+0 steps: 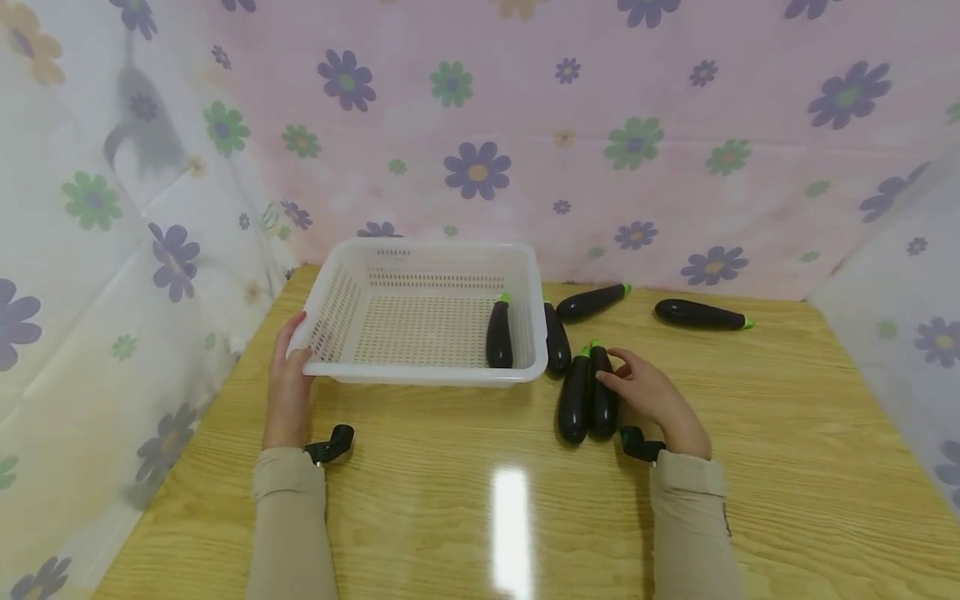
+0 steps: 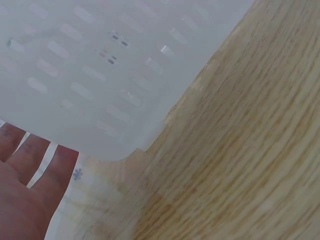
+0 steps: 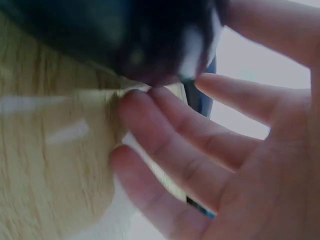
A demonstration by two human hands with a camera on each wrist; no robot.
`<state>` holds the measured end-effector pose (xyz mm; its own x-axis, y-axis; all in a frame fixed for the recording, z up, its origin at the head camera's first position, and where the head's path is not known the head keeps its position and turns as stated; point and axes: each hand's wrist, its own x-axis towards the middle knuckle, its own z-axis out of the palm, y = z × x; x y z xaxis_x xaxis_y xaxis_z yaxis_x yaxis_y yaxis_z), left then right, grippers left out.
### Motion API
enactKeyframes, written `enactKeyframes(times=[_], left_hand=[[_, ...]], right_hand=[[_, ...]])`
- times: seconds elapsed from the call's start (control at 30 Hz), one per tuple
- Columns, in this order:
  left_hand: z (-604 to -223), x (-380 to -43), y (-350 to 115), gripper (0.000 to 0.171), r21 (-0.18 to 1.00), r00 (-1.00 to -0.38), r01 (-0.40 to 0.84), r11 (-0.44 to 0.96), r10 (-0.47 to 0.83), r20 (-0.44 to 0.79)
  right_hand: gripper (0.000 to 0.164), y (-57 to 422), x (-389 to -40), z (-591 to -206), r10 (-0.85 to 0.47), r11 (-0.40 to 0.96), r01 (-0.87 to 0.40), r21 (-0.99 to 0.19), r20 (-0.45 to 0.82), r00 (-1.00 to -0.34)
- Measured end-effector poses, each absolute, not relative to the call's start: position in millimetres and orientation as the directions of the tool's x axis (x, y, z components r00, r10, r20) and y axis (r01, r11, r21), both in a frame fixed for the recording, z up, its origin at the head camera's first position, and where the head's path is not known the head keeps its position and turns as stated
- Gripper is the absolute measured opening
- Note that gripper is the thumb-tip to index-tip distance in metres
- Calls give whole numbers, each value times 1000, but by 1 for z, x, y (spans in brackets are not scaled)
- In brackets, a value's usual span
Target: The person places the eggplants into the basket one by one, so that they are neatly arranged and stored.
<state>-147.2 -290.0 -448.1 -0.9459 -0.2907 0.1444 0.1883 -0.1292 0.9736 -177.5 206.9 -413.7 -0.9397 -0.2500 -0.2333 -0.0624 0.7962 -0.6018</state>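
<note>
Nearest the camera, two beige sleeves reach onto the wooden table; the right hand lies over the eggplant it touches, fingers curled loosely against its side, though the right wrist view is too blurred to say whether they truly grip it. That eggplant lies with its long axis running away from the person, green cap at the far end; a second eggplant lies touching it on the left, pointing the same way. Just beyond, a third rests against the outer wall of the white perforated basket; another lies inside the basket at its right end, cap also away. Two more lie crosswise near the flowered curtain: one with cap to the right, the other likewise. The left hand holds the basket's near left corner, fingers wrapped at the rim. No writing can be read anywhere.
</note>
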Motion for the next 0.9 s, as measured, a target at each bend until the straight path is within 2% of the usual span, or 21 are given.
enactKeyframes(times=[0.13, 0.23, 0.57, 0.9], left_hand=[[-462, -153, -295, 47, 976, -946, 180, -123, -293, 138], [-459, -150, -293, 47, 979, -947, 171, -113, -293, 131], [-419, -134, -276, 49, 983, -952, 138, -122, -289, 98], [-428, -137, -280, 48, 975, -954, 151, -160, -281, 102]], right_hand=[[81, 209, -175, -415, -238, 821, -24, -571, -304, -923], [85, 209, -174, -415, -236, 822, -5, -570, -333, -913], [85, 210, -177, -415, -236, 798, 15, -603, -336, -912], [81, 211, -175, -416, -224, 793, 23, -609, -326, -918]])
